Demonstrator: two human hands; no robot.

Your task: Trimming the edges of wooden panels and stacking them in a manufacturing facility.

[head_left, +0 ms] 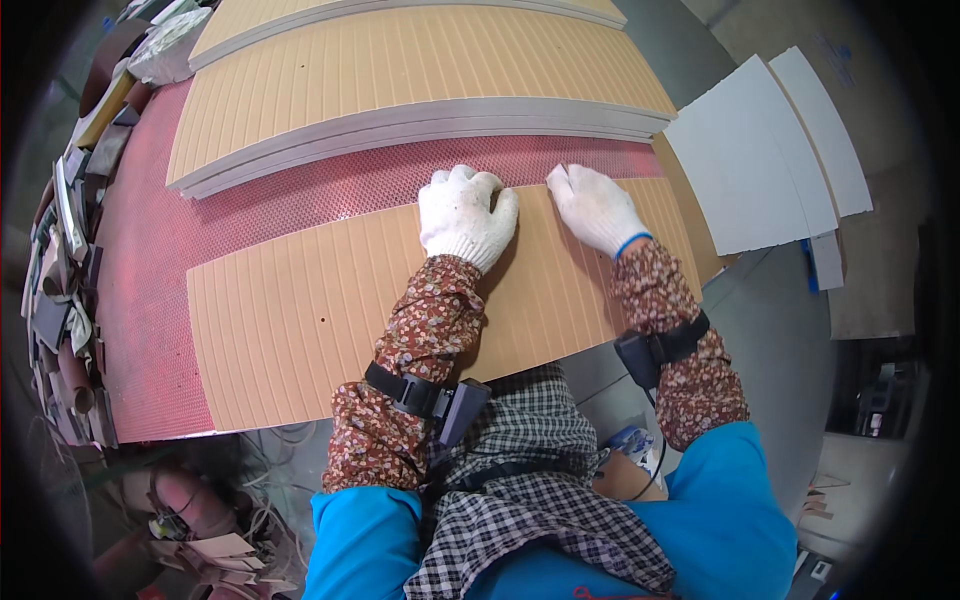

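— What are your hands lying on?

— The tan grooved panel (330,310) nearest me. It is lying flat on the red perforated table (150,250), its long axis running left to right across me, its grooves running away from me.

— And your fingers?

— My left hand (465,215) is curling over the far edge, fingers bent as if gripping it, though I cannot tell how firmly. My right hand (595,207) is resting flat, fingers released, just beside it on the same edge. Both are sitting on the panel's right part, so most of it is stretching off to my left.

— Beyond that?

— A strip of bare table, then a stack of grooved panels (420,90). White boards (770,150) are lying to my right.
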